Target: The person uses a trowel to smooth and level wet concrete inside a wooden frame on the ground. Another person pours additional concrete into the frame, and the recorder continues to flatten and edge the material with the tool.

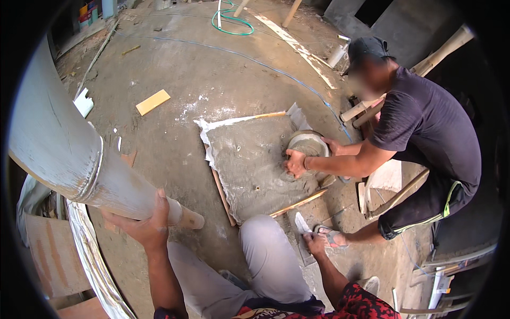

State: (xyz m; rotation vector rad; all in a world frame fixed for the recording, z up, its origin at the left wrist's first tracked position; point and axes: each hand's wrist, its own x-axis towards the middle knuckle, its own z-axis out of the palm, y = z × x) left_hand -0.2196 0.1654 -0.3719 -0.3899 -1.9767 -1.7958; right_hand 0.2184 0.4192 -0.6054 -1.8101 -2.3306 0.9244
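Observation:
My left hand [146, 220] is wrapped round the lower part of a thick greyish bamboo pole [125, 186], its thumb on the near side. To the right of my knee, my right hand [315, 243] is closed on a flat metal trowel [303, 223] with pale mortar on its blade. Ahead of my knees lies a square wooden-edged form [219, 191] lined with white sheeting and spread with wet grey mortar [244, 159]. On its right side a co-worker's hands [297, 162] grip a round, mortar-smeared basin [317, 139], tilted over the mortar.
The co-worker [430, 122] bends in from the right, one sandalled foot [332, 236] close to my trowel. A yellow board piece [153, 102] lies on the floor beyond the pole. A blue cord [255, 60] and a green hose [234, 33] cross the far ground.

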